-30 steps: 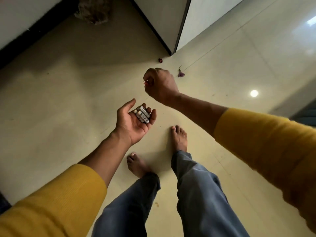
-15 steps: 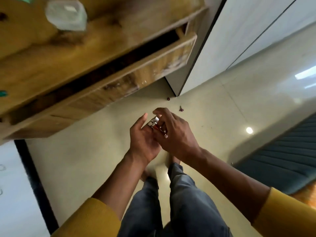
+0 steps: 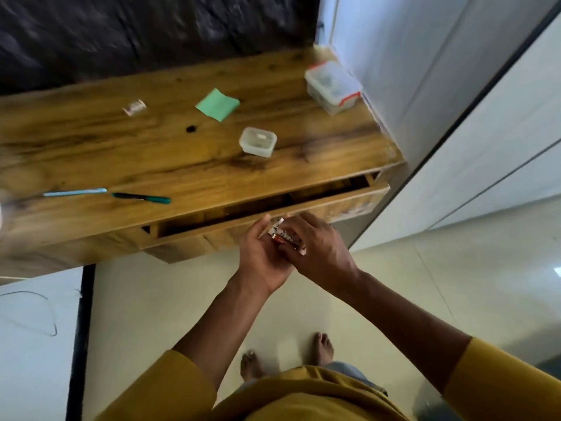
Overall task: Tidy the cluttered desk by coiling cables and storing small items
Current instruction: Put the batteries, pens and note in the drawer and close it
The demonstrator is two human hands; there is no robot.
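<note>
Both hands meet just off the wooden bench's front edge, left hand cupping small silver cylindrical batteries, right hand pinching them, the slightly open drawer directly beyond.

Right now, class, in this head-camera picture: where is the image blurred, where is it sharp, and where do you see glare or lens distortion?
Head view: motion blur smears the dark wall and the far containers, such as the red-clipped box; the hands and batteries are fairly sharp; glare glints on the floor at the right edge; the wide lens bends the desk edges.
</note>
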